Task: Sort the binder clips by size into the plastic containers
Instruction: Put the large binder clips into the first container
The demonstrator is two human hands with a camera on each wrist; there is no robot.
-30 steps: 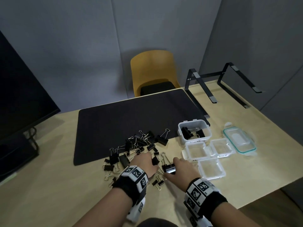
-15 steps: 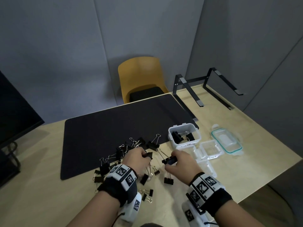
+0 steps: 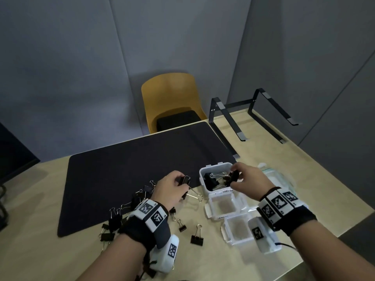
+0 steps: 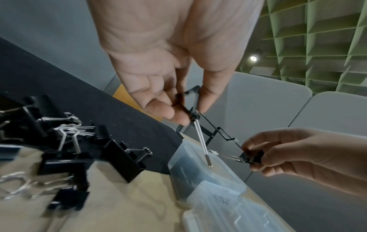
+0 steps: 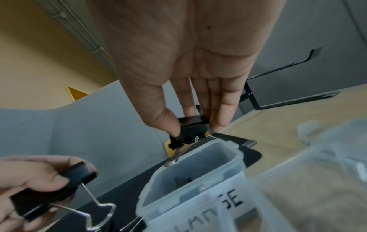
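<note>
Both hands are raised over the tabletop (image 3: pixel 304 173) in the head view: the right hand (image 3: pixel 250 180) pinches a large binder clip (image 3: pixel 233 177) above the open container (image 3: pixel 205 174) marked LARGE; the left hand (image 3: pixel 171 188) grips another clip (image 3: pixel 185 180) just beside it. From the left wrist, thumb and fingers (image 4: pixel 164 111) pinch this clip's body, wire handles hanging. From the right wrist, thumb and fingertips (image 5: pixel 222 120) squeeze the black clip over the container's rim.

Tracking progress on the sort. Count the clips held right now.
2. First clip is pinched by the left hand, left of the large tub. Second clip is pinched by the right hand, over that tub. More could be hidden in the palms.
</note>
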